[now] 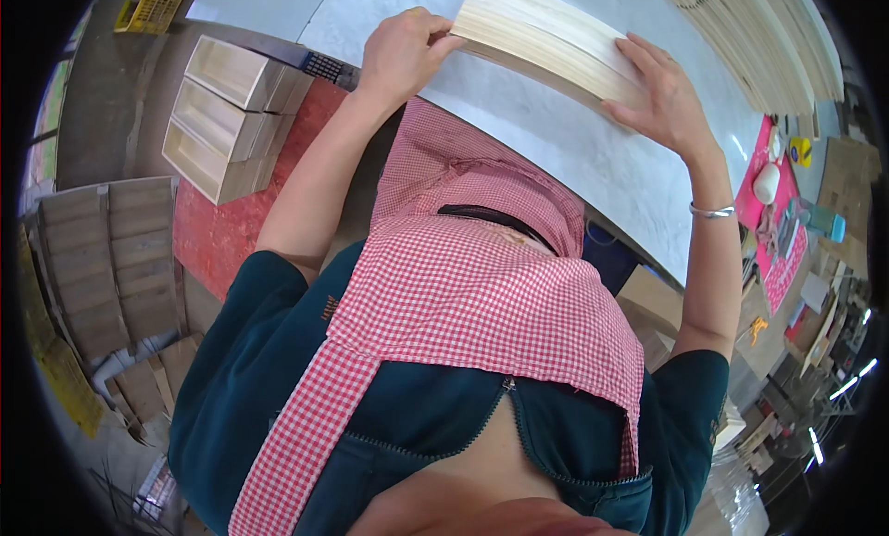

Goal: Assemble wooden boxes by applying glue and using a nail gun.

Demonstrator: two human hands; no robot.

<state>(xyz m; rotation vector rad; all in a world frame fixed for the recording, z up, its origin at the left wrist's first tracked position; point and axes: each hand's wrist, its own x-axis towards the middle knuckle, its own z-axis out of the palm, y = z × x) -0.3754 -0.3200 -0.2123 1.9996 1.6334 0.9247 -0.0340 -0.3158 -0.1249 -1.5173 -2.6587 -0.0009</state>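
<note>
We have the wood [546, 45] at the top centre of the frame, on or just over the pale table [556, 142], directly between our hands; its long axis slants from upper left down to the right, and each end lies against a hand, so neither is nearer. Our left hand [406, 56] is half curled, thumb and fingers closed on the left end. Our right hand [662, 96] is opened wider, thumb by the near edge and fingertips at the far edge, spanning the right end. A seam runs along the top, but we cannot tell whether this is one piece or several strips. The wood's upper left corner meets the frame's edge. At upper right, a stack [755, 40] of long strips stands beyond our right hand, hemming in that side. A white bottle [766, 184] sits at the right on pink cloth [757, 156]. At upper left, open boxes [222, 119] rest on a red board [213, 244], well apart from the wood; nothing visible stands between our hands and it.
</note>
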